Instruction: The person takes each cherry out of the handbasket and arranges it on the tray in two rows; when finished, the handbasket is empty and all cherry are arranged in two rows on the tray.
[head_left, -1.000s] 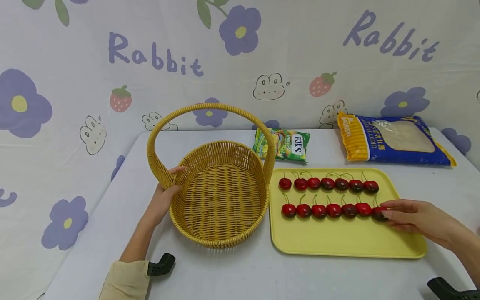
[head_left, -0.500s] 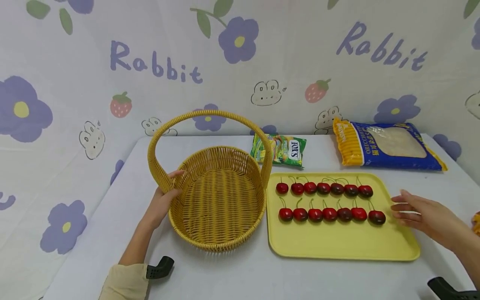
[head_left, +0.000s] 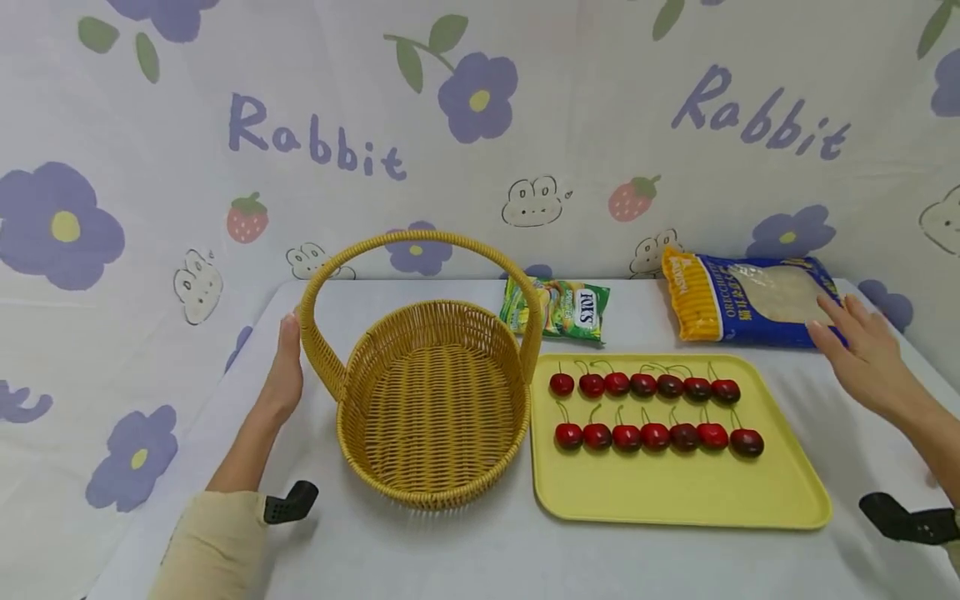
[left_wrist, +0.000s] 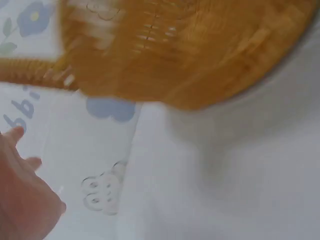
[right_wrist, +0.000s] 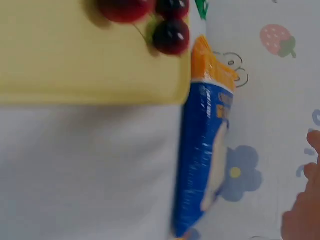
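Observation:
My left hand [head_left: 284, 375] is raised just left of the yellow wicker basket [head_left: 435, 500], apart from its handle, holding nothing. The basket's tall handle [head_left: 420, 239] arches over it, and only woven bottom shows inside. On the right, my right hand [head_left: 866, 354] hovers with fingers spread, overlapping the blue and yellow pasta bag [head_left: 772, 300] in the head view. Beside the basket lies a yellow tray [head_left: 675, 492] bearing two rows of dark red cherries [head_left: 655, 437] with green stems. In the right wrist view the fingers [right_wrist: 312, 172] show at the right edge.
A green snack packet [head_left: 558, 308] lies behind the tray, partly behind the basket handle. The white table [head_left: 465, 558] ends at a printed cloth backdrop [head_left: 450, 183] with flowers and rabbits. Black wrist devices [head_left: 292, 502] sit near both sleeves.
My left hand has let go of the basket rim and moved left. My right hand has left the end cherry of the front row and risen toward the pasta bag. The head view has tilted up slightly.

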